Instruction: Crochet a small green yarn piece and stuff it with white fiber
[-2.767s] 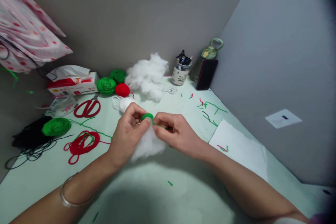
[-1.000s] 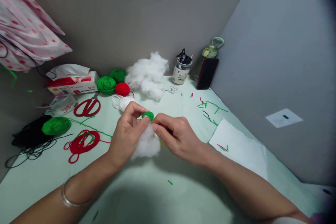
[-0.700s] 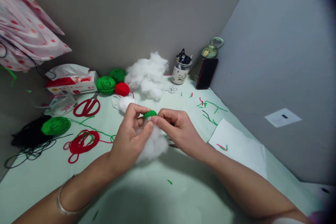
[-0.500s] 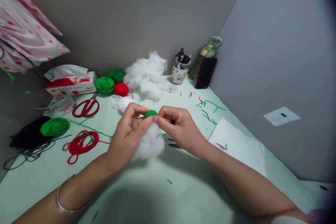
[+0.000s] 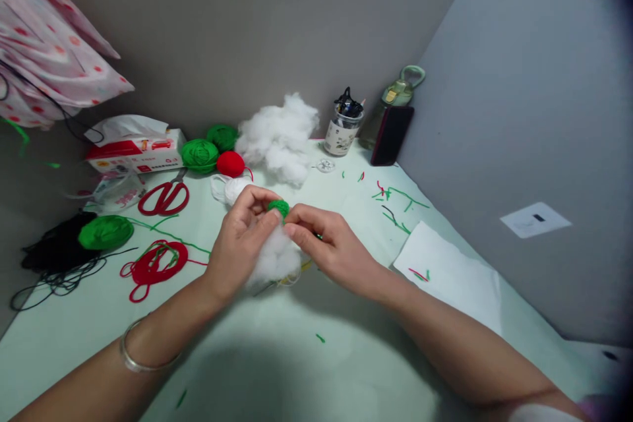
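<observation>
My left hand point(image 5: 242, 234) is closed, pinching a small green crocheted piece point(image 5: 279, 207) between thumb and fingertips. Close against its right side, my right hand point(image 5: 329, 241) has thumb and forefinger pressed together. What sits in that pinch is hidden; a speck of green shows by the curled fingers. Below the hands lies a tuft of white stuffing point(image 5: 277, 257), partly covered by the left thumb. Something thin and yellowish, too blurred to name, shows at the tuft's lower right edge.
Red-handled scissors point(image 5: 164, 198), a red yarn coil point(image 5: 159, 262) and green yarn balls point(image 5: 200, 155) lie left. More stuffing point(image 5: 279, 135) is behind. A pen cup point(image 5: 342, 132), phone point(image 5: 392, 136) and bottle point(image 5: 390, 102) stand back right. Yarn scraps and white paper point(image 5: 452, 277) lie right.
The green piece has tilted in my left fingers and shows a rounder side. My right fingertips have slid slightly down from its top edge. The camera view has shifted a little.
</observation>
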The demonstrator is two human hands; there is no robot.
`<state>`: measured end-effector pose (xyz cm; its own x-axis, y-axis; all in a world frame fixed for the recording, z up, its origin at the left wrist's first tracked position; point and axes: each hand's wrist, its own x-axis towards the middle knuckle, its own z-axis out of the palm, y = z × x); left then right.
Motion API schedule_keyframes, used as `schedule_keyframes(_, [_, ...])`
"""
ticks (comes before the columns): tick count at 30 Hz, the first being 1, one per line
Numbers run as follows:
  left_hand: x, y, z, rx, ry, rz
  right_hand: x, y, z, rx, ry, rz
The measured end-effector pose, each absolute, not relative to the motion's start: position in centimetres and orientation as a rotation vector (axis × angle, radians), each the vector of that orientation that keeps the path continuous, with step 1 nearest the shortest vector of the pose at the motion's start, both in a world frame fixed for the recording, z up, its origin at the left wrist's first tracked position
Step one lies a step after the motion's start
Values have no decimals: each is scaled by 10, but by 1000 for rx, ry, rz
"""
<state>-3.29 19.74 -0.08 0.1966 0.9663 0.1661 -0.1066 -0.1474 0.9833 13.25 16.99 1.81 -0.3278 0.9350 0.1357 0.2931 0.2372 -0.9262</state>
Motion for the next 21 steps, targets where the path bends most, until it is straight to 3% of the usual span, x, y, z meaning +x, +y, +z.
schedule_keyframes(4, [-38,199,9,1243,860,1298,141,181,23,-1010,-1697,1277])
schedule_keyframes(9, [-53,199,35,1177,898,1389,162,195,29,-1186,-1727,1042])
schedule_keyframes(16, [-55,190,52,1163,846,1404,160,181,16,-1425,-2809,682])
schedule_keyframes(21, [-55,183,56,1213,843,1387,147,164,9,-1403,-3036,373])
